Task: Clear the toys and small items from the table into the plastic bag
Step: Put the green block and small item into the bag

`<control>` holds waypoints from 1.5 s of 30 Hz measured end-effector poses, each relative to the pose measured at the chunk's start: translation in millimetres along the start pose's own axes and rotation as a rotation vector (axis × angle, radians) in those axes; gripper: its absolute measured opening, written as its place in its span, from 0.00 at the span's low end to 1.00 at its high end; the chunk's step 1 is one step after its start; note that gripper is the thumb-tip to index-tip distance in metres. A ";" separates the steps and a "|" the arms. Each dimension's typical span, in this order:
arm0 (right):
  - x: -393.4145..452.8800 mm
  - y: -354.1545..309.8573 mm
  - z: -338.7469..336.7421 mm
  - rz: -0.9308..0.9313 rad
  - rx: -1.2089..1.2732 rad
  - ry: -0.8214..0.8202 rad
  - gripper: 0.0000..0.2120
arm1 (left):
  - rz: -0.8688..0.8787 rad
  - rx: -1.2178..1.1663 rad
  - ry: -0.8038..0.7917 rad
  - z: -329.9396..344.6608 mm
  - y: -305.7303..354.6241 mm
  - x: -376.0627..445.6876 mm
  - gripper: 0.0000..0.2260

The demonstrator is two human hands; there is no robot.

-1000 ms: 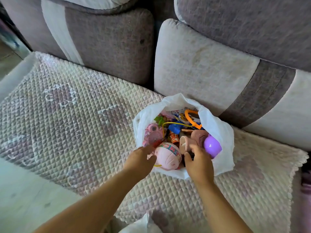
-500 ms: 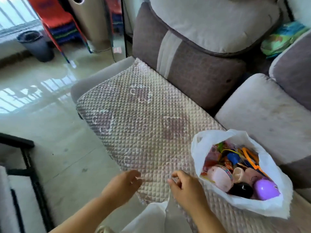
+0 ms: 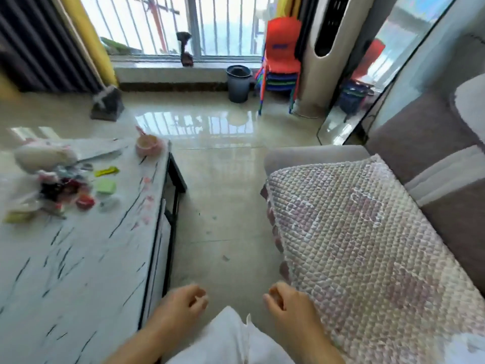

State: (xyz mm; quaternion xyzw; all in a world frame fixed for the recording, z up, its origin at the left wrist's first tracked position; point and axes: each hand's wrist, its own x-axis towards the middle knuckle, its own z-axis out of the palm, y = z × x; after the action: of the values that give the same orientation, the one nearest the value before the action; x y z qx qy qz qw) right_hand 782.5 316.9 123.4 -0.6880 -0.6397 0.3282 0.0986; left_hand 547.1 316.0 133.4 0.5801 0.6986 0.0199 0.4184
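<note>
Your left hand (image 3: 181,306) and right hand (image 3: 286,300): loosely curled, empty, bottom centre, free to gather | toys (image 3: 65,190): heaped mid-left on table (image 3: 78,271) | plastic bag: out of frame

Ahead of my hands a glossy tiled floor (image 3: 223,158) runs to a barred window (image 3: 183,24), with stacked chairs (image 3: 280,67), a bin (image 3: 238,84) and a sofa (image 3: 420,143) to their right.

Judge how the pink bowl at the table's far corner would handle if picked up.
The pink bowl looks small and plastic, so probably light and rigid. The utensil standing in it may tip out. It sits near the table edge, so a push risks knocking it off.
</note>
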 end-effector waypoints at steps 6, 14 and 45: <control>60.4 -98.7 40.0 -0.247 -0.116 -0.122 0.11 | -0.179 -0.253 0.229 -66.1 -81.1 -7.3 0.06; 148.6 -201.4 89.5 -0.451 -0.220 -0.323 0.08 | -0.417 -0.514 0.441 -111.0 -151.4 2.7 0.04; 504.0 -394.4 411.3 -0.924 -0.666 -0.572 0.18 | -0.799 -0.635 0.388 -243.3 -337.1 346.7 0.12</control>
State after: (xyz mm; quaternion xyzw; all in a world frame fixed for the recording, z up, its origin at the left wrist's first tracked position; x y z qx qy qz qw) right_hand 206.2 740.3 -136.2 -0.2200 -0.9393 0.2062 -0.1640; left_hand 139.7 604.2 -76.4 0.1001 0.8887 0.1761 0.4113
